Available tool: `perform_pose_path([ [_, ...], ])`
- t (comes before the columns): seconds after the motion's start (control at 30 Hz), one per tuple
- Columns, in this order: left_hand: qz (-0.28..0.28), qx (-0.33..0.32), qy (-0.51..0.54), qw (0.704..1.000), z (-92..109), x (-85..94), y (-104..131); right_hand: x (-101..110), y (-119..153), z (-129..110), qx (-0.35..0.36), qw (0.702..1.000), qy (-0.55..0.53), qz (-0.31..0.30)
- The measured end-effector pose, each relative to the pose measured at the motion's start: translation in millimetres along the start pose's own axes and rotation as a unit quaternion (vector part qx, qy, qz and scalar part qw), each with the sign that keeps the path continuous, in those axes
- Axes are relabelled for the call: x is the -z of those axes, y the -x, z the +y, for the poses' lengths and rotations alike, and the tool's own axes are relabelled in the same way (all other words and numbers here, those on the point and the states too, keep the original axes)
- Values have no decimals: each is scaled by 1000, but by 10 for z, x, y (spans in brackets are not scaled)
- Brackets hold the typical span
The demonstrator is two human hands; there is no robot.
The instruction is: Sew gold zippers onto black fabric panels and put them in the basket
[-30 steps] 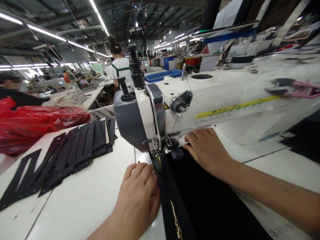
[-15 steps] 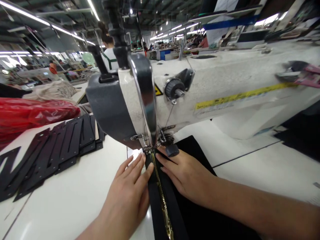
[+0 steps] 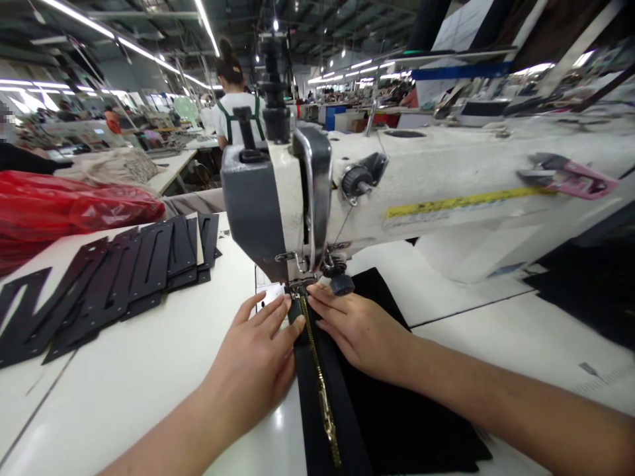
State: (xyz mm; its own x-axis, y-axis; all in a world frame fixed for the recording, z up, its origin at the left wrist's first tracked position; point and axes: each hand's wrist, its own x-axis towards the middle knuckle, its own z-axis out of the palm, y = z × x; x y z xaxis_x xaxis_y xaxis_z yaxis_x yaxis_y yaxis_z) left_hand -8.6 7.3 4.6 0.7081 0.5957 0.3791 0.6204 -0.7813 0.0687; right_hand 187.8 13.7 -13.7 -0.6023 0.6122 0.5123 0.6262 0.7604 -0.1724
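Black fabric (image 3: 397, 423) with a gold-toothed metal zipper (image 3: 313, 350) lies under the presser foot (image 3: 299, 289) of a sewing machine (image 3: 258, 211). The zipper's gold pull (image 3: 327, 416) is toward the near end. My left hand (image 3: 258, 350) rests at the left edge of the zipper strip, fingers apart and stretched toward the foot, thumb on the strip. To the right of the teeth, my right hand (image 3: 364, 327) lies flat on the fabric with its fingers extended. Its fingertips are close to the presser foot, partly behind a dark round knob (image 3: 342, 285).
Black cut-out pieces (image 3: 149, 264) lie overlapped on the white table (image 3: 149, 383) at left, before a red plastic bag (image 3: 74, 201). Pink-handled snips (image 3: 585, 178) rest against the machine arm. More black fabric (image 3: 590, 284) is at right. A person (image 3: 241, 109) is beyond the machine.
The view has shifted, so the machine head appears farther right and the person behind shows more. Both hands keep nearly the same places on the fabric; the zipper pull appears slightly nearer the foot.
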Motion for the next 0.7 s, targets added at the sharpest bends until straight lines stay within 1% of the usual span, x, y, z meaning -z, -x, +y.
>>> perform_pose_path([
  [0.2, -8, 4, -1, 1000, -9, 7, -31, 4, -24, 22, 12, 1000, -17, 13],
  [0.4, -2, 13, -3, 1000, -37, -11, -51, -47, -83, 126, 10, 999, -31, 27],
  [0.47, 0, 16, -3, 1000, -43, -19, -53, -17, -86, 120, 14, 999, -24, 25],
  [0.5, 4, 18, -4, 1000, -45, -24, -53, 17, -74, 85, 13, 1000, -13, 24],
  [0.57, 11, 22, -4, 1000, -48, -33, -51, 115, -10, -61, 0, 1000, 12, 28],
  [0.63, 13, 27, -4, 1000, -50, -36, -44, 213, 110, -289, -3, 999, 16, 36],
  [0.7, 11, 25, -8, 1000, -45, -28, -30, 262, 263, -534, 28, 998, 2, 49],
])
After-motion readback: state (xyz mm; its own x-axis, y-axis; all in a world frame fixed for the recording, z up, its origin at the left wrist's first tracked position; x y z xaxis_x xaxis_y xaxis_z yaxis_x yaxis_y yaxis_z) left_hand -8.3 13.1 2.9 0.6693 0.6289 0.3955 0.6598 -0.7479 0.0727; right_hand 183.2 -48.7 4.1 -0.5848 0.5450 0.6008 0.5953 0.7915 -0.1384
